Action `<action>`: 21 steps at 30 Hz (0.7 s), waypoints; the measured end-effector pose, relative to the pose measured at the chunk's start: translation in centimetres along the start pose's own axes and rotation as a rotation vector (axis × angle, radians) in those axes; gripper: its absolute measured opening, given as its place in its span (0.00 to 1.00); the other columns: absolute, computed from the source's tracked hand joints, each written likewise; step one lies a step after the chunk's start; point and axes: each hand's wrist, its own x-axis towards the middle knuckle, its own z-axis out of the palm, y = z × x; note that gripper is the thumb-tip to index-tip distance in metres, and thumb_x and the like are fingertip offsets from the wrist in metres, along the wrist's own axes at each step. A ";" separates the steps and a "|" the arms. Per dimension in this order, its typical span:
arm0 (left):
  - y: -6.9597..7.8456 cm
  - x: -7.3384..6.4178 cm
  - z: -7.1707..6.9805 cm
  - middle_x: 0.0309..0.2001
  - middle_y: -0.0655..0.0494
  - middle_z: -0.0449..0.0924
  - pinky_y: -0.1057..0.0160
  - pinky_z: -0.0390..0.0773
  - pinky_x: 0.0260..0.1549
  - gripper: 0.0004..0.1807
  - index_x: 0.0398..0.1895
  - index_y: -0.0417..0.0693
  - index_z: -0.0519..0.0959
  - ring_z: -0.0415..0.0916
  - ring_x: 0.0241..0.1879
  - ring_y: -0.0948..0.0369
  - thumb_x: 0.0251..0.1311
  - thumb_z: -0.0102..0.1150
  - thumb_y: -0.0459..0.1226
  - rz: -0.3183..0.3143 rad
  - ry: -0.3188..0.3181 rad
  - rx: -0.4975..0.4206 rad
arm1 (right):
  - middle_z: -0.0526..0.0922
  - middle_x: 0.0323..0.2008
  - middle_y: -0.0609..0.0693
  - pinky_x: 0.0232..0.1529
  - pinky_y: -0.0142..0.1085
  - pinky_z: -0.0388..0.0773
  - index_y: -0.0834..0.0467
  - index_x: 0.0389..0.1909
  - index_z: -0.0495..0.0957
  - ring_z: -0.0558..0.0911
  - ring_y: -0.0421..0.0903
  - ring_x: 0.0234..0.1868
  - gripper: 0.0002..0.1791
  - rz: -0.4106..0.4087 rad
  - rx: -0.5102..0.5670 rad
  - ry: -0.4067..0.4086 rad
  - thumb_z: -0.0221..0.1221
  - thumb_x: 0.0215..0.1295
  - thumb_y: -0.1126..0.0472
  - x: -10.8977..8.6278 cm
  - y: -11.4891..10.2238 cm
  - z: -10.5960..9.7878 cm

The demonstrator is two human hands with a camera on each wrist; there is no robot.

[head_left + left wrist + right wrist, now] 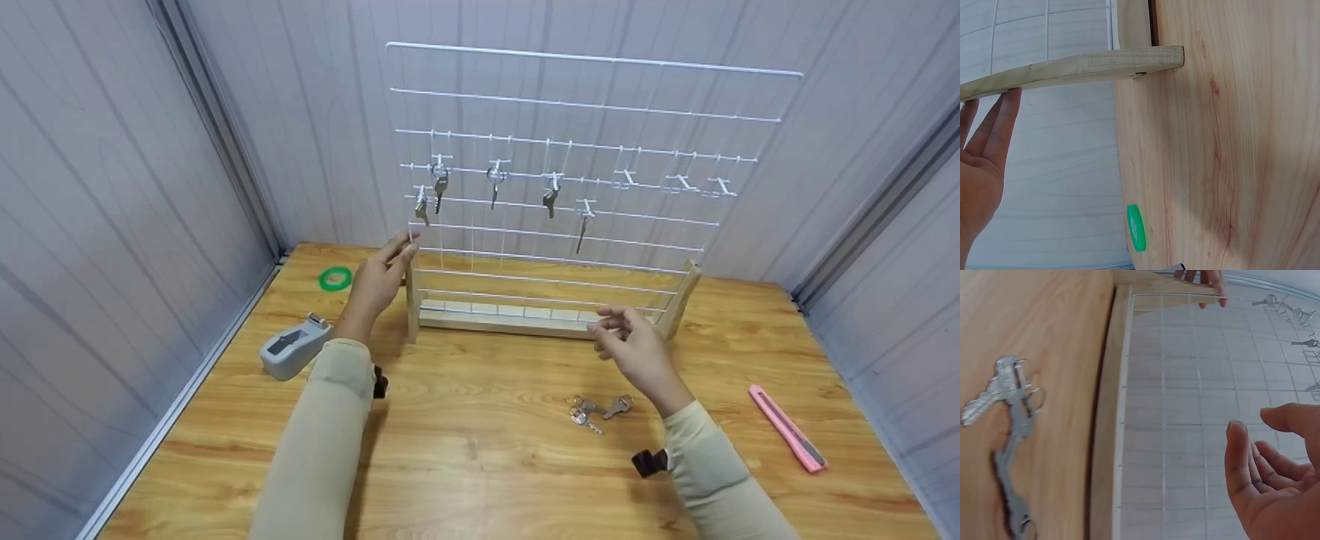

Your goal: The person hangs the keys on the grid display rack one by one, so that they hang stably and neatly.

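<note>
In the head view, the rack point(510, 205) stands upright at the upper middle of the frame, its base in the wooden stand point(510, 322). Five hung keys point(551, 201) dangle from its left and middle; three more hooks point(681, 182) jut out at its right. The left hand point(377, 279), left of centre, pinches the upper end of the stand's left post. The right hand point(634, 349), right of centre, hovers before the rack's lower right with fingers loosely bent, holding nothing. Below it, the loose keys point(617, 406) lie bunched on the table point(480, 465). The green tape point(324, 282) and grey dispenser point(281, 365) lie at the left, the pink cutter point(787, 427) at the lower right.

In the left wrist view, the fingers at the left edge meet the side of the post, which crosses the upper left; the tape lies at the bottom centre.

In the right wrist view, the hand at the lower right has thumb and index finger apart, with air between them. The rack fills the middle and right, and the loose keys lie at the left. At the top, the other hand's fingertips lap over the post.
</note>
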 end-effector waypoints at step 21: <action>0.1 0.0 0.0 0.79 0.50 0.72 0.44 0.89 0.60 0.31 0.77 0.67 0.73 0.74 0.75 0.42 0.77 0.52 0.63 0.012 0.000 -0.021 | 0.88 0.43 0.61 0.36 0.35 0.87 0.71 0.59 0.77 0.86 0.45 0.37 0.19 0.065 -0.166 -0.361 0.62 0.72 0.68 -2.0 6.5 0.9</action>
